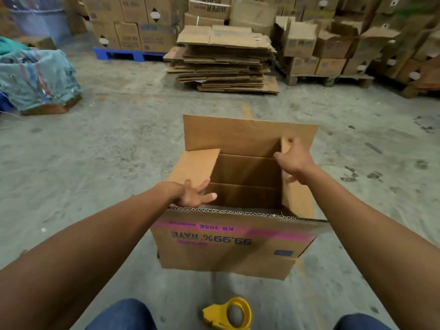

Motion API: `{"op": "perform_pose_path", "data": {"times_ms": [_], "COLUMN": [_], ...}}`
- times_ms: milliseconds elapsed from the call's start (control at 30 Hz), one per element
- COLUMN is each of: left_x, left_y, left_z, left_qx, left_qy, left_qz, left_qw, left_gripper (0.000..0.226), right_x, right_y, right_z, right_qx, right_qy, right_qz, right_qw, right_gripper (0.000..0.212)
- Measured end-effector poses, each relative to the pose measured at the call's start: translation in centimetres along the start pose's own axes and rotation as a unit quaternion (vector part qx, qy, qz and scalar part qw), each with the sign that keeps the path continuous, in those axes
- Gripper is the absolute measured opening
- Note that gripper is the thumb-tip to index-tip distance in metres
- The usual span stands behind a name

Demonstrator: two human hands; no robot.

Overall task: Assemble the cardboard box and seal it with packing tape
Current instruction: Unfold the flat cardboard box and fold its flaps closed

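- Cardboard box [228, 241]: brown, printed in pink and blue, standing open-topped on the concrete floor [119, 144] right in front of our knees. We see down into it; the bottom looks closed, though we cannot tell whether it is taped.
- Far flap [250, 134]: upright, leaning slightly away from us.
- Left flap [195, 166]: tipped up and outward, not yet folded in.
- Right flap [291, 186]: nearly upright, seen almost edge-on.
- Near flap: hanging down on our side, carrying the printing.
- Left hand [192, 195]: fingers spread wide, resting on the near end of the left flap beside the box rim; it presses but grips nothing.
- Right hand [294, 160]: on the top edge of the right flap, fingers curled over it; whether it is a firm pinch we cannot tell.
- Tape dispenser [229, 314]: yellow, lying on the floor between our knees, just behind the box, untouched.
- Flat cardboard stack [223, 60]: well apart, across the floor, with pallets of filled boxes beside it.
- Step in hand, as we judge it: folding the two short side flaps inward.
- How we do it well: push both side flaps down together along their creases until they lie level, keep the walls square, then bring the far and near flaps over so their edges meet at the middle with no gap or overlap.
- Next need: one hand holding the seam flat while the other fetches the dispenser.
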State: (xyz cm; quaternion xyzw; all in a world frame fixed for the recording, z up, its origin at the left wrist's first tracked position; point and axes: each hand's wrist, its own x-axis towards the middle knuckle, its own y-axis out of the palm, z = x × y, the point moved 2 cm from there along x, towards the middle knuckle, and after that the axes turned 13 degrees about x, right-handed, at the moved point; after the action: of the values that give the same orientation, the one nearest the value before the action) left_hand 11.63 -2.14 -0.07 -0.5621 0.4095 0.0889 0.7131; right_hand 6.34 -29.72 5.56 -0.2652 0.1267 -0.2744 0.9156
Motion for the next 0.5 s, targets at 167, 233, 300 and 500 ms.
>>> {"op": "perform_pose_path", "data": {"times_ms": [167,233,300,500], "left_x": [-0.6,-1.1,-1.5,-1.1], "left_y": [-0.3,-0.6,-0.8,-0.8], "left_z": [0.2,0.1,-0.1,0.4], "left_qx": [0.010,0.010,0.004,-0.002], "left_qy": [-0.009,-0.008,-0.006,-0.006], "left_qz": [0.027,0.042,0.048,0.131], "left_qw": [1.000,0.999,0.999,0.991], "left_gripper": [0.080,0.081,0.077,0.091], "right_x": [-3.2,-4.2,-4.7,-5.6], "right_y": [4.0,4.4,4.1,5.5], "right_z": [-0.9,-1.7,-1.7,-4.0], "right_qx": [-0.037,-0.160,-0.279,-0.353], "right_qy": [0.067,0.063,0.048,0.024], "right_qz": [0.198,0.257,0.281,0.272], "right_qw": [0.977,0.951,0.917,0.895], "right_gripper": [0.049,0.047,0.048,0.069]}}
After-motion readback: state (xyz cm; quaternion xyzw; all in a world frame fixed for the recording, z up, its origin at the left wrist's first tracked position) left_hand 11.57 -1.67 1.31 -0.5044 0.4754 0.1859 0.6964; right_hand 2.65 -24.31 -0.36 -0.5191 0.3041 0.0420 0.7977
